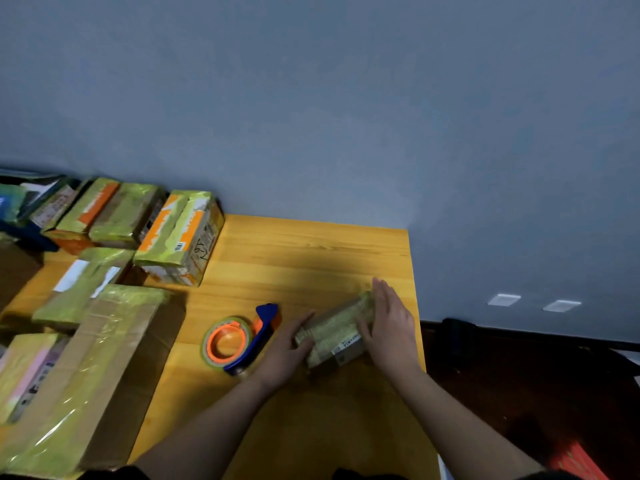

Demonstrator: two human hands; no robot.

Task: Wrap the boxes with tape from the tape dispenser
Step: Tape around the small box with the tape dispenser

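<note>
A small cardboard box (334, 332) covered in yellowish tape lies near the right edge of the wooden table (311, 258). My left hand (285, 351) presses against its left end with the fingers fairly straight. My right hand (389, 322) lies flat along its right side, fingers extended. Just left of my left hand, the blue tape dispenser (256, 337) with its orange-cored roll of tape (225, 341) lies on the table, untouched.
Several taped boxes crowd the left side: a large cardboard box (93, 375) in front, an orange-marked box (180, 237) behind it, and more along the wall. The table's right edge (417, 306) drops to a dark floor. A grey wall rises behind.
</note>
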